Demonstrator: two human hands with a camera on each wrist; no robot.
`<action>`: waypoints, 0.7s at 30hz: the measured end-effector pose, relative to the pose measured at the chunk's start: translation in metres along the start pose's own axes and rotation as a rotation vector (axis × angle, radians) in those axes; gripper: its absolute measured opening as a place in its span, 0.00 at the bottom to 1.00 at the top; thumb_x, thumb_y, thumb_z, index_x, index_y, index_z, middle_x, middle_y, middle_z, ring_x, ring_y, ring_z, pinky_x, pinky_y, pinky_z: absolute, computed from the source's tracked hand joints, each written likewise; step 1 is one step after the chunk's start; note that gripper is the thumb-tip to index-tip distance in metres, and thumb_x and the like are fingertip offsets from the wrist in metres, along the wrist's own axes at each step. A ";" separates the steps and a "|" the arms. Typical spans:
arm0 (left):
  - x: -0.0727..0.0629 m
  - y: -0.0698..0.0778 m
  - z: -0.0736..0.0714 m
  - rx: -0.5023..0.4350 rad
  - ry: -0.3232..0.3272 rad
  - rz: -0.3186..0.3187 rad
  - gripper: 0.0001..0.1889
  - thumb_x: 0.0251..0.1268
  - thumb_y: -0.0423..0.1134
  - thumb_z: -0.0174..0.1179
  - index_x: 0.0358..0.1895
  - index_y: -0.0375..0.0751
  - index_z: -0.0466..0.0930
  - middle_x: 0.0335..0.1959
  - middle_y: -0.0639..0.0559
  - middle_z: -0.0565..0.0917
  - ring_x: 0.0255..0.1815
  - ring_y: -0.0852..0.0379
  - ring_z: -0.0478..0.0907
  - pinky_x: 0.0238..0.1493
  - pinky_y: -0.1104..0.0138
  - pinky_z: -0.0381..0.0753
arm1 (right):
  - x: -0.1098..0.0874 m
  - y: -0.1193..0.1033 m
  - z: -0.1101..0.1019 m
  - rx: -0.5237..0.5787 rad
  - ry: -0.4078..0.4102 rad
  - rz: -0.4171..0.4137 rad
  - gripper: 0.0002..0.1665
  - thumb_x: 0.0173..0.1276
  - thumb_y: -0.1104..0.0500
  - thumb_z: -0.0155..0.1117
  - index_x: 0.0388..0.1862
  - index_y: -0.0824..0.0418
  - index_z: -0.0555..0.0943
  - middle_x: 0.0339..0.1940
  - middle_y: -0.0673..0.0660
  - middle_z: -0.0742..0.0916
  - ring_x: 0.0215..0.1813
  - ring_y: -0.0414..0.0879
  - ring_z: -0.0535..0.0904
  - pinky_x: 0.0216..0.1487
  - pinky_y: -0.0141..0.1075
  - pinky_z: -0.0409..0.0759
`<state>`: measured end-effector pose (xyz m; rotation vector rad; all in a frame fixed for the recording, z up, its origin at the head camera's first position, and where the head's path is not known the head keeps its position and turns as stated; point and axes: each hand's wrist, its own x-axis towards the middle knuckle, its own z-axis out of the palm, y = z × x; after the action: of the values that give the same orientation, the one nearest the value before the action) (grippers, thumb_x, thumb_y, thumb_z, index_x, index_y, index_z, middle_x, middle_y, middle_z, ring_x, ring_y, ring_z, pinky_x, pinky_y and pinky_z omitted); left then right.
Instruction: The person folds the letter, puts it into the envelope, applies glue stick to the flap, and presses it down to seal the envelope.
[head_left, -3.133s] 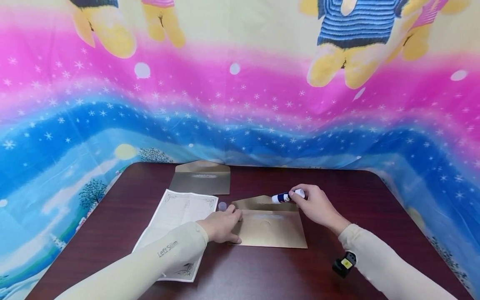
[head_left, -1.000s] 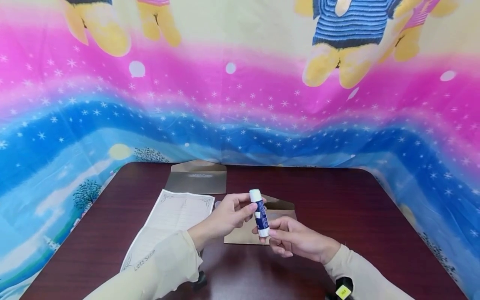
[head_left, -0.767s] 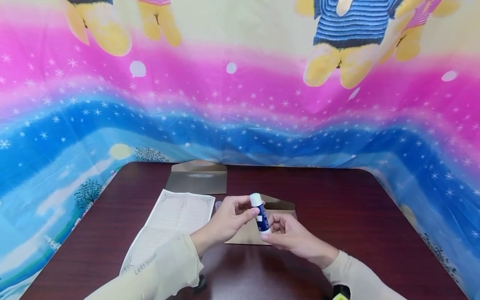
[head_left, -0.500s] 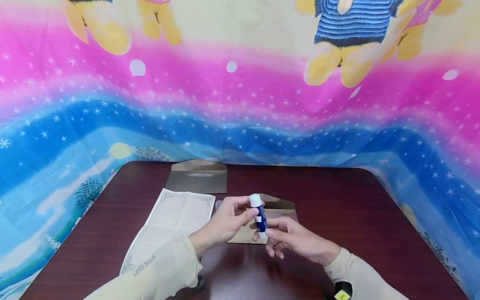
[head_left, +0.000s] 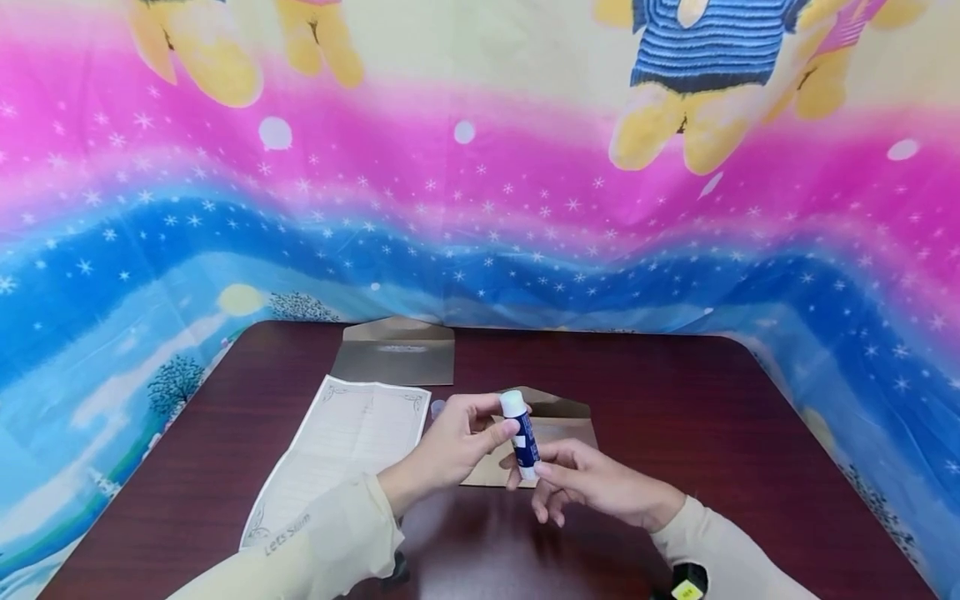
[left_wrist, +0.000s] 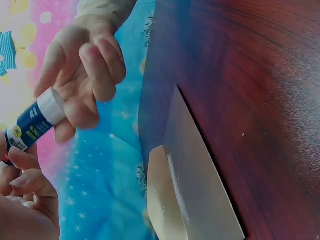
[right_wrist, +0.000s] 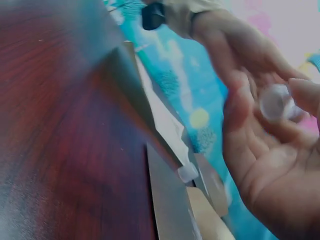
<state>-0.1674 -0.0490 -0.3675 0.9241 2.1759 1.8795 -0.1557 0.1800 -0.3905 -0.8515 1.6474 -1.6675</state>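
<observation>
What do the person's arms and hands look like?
The left sleeve and right sleeve are cream; dark lettering on the left reads "Lets Slim". A black gadget with a yellow label sits by the right cuff. The left hand and right hand are bare.

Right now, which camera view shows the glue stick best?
The head view: the glue stick shows nearly its whole length, between the left hand and the right hand. The left wrist view shows the label larger, but misses one end; the right wrist view shows mainly a blurred pale end.
</observation>
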 end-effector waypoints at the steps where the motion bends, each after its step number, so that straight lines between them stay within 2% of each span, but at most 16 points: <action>1: 0.000 0.000 0.000 -0.002 -0.003 0.002 0.14 0.74 0.35 0.59 0.56 0.29 0.82 0.47 0.33 0.87 0.36 0.64 0.81 0.43 0.73 0.79 | -0.001 0.000 -0.002 0.011 -0.015 0.004 0.22 0.83 0.60 0.45 0.61 0.78 0.72 0.43 0.51 0.86 0.34 0.38 0.82 0.32 0.30 0.81; 3: -0.001 0.000 0.001 0.000 -0.015 0.012 0.14 0.74 0.34 0.59 0.55 0.29 0.82 0.46 0.33 0.87 0.35 0.65 0.81 0.41 0.73 0.79 | -0.002 0.001 -0.003 -0.007 0.011 0.004 0.19 0.82 0.61 0.49 0.57 0.79 0.72 0.40 0.51 0.86 0.33 0.37 0.81 0.32 0.30 0.82; 5: -0.001 0.000 0.001 0.010 -0.022 0.025 0.14 0.74 0.34 0.59 0.55 0.28 0.82 0.46 0.33 0.87 0.35 0.66 0.80 0.39 0.72 0.79 | 0.000 0.001 0.000 -0.073 0.097 0.011 0.17 0.78 0.61 0.57 0.51 0.77 0.73 0.34 0.49 0.85 0.30 0.37 0.80 0.30 0.31 0.81; 7: 0.000 0.000 0.002 0.016 -0.010 0.023 0.14 0.73 0.35 0.59 0.55 0.29 0.82 0.46 0.33 0.87 0.34 0.67 0.80 0.38 0.73 0.79 | 0.001 0.002 0.003 -0.116 0.172 0.021 0.17 0.74 0.61 0.62 0.49 0.76 0.73 0.30 0.48 0.84 0.28 0.36 0.79 0.29 0.32 0.81; 8: 0.000 0.000 0.002 0.020 0.000 0.023 0.15 0.73 0.35 0.59 0.55 0.29 0.82 0.46 0.33 0.87 0.34 0.66 0.80 0.38 0.72 0.79 | 0.002 0.001 0.004 -0.118 0.181 0.029 0.16 0.74 0.61 0.61 0.51 0.73 0.74 0.31 0.48 0.84 0.28 0.37 0.78 0.29 0.32 0.80; 9: 0.000 0.000 0.001 0.022 0.010 0.018 0.15 0.73 0.35 0.59 0.55 0.29 0.82 0.46 0.34 0.87 0.34 0.66 0.80 0.37 0.73 0.78 | 0.002 0.001 0.005 -0.104 0.170 0.028 0.17 0.76 0.60 0.60 0.54 0.73 0.74 0.33 0.48 0.84 0.28 0.37 0.79 0.29 0.32 0.80; 12: -0.001 0.000 0.000 0.015 0.038 -0.004 0.15 0.74 0.35 0.59 0.56 0.30 0.82 0.44 0.34 0.86 0.30 0.64 0.77 0.34 0.73 0.74 | 0.000 -0.001 0.002 -0.010 0.071 0.010 0.20 0.81 0.60 0.50 0.63 0.73 0.72 0.39 0.49 0.86 0.32 0.37 0.80 0.31 0.30 0.80; 13: -0.001 0.001 0.000 0.009 0.042 -0.007 0.15 0.74 0.35 0.59 0.56 0.30 0.82 0.44 0.34 0.86 0.30 0.64 0.77 0.34 0.73 0.74 | -0.001 -0.001 0.000 0.012 0.039 0.006 0.21 0.82 0.60 0.47 0.64 0.73 0.72 0.40 0.49 0.85 0.33 0.37 0.81 0.32 0.29 0.80; 15: -0.002 0.001 0.001 -0.004 0.037 -0.008 0.15 0.74 0.35 0.58 0.56 0.29 0.82 0.43 0.33 0.86 0.31 0.64 0.77 0.34 0.73 0.74 | -0.003 0.000 -0.001 0.032 0.023 0.002 0.20 0.83 0.61 0.47 0.63 0.75 0.71 0.40 0.49 0.86 0.33 0.36 0.81 0.33 0.28 0.80; 17: -0.003 0.001 0.002 -0.007 0.026 0.001 0.15 0.74 0.35 0.59 0.56 0.29 0.82 0.45 0.32 0.87 0.33 0.66 0.79 0.37 0.73 0.77 | -0.002 0.001 0.000 -0.017 0.077 -0.004 0.17 0.80 0.62 0.52 0.56 0.77 0.72 0.36 0.48 0.85 0.31 0.36 0.80 0.32 0.29 0.80; 19: -0.003 0.000 0.003 -0.005 0.023 0.005 0.15 0.74 0.35 0.59 0.56 0.28 0.82 0.47 0.32 0.87 0.35 0.67 0.81 0.40 0.73 0.79 | 0.000 0.003 0.004 -0.100 0.166 -0.009 0.15 0.75 0.63 0.60 0.47 0.77 0.71 0.31 0.47 0.85 0.28 0.36 0.79 0.29 0.31 0.80; 21: -0.003 -0.001 0.004 -0.004 0.034 0.003 0.15 0.73 0.35 0.60 0.55 0.29 0.82 0.47 0.33 0.87 0.34 0.68 0.81 0.39 0.73 0.79 | 0.002 0.004 0.009 -0.172 0.255 -0.016 0.17 0.71 0.63 0.65 0.43 0.76 0.71 0.28 0.47 0.84 0.26 0.36 0.78 0.26 0.33 0.80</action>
<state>-0.1630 -0.0469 -0.3702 0.9015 2.1902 1.9136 -0.1496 0.1730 -0.3942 -0.7592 1.9853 -1.7209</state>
